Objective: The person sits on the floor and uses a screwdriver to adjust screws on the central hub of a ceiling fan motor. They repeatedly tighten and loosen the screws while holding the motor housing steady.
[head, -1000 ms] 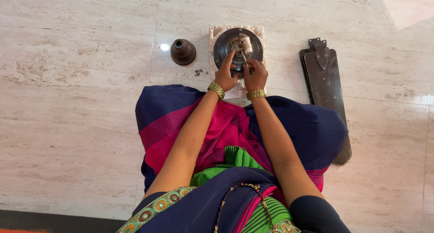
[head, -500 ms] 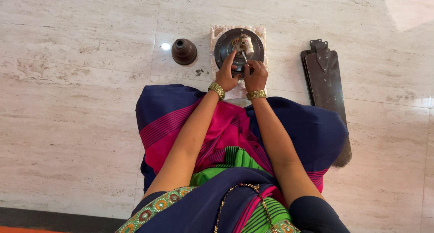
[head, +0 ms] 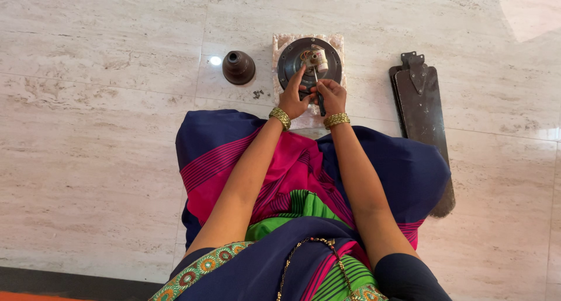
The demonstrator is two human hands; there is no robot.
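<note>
One round motor housing point(head: 292, 64) under two hands, right point(head: 331, 96) gripping one screwdriver point(head: 318, 91), left point(head: 294, 98) fingers resting open.

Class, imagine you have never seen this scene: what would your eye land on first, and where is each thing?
First, the two hands at top centre: the left hand touches a dark round metal disc lying on a pale cloth, while the right hand grips a thin tool aimed at the disc's middle. Next, the bright blue and pink dress fills the lower middle. A dark cone-shaped cap sits left of the disc, dark flat blades to its right.
</note>
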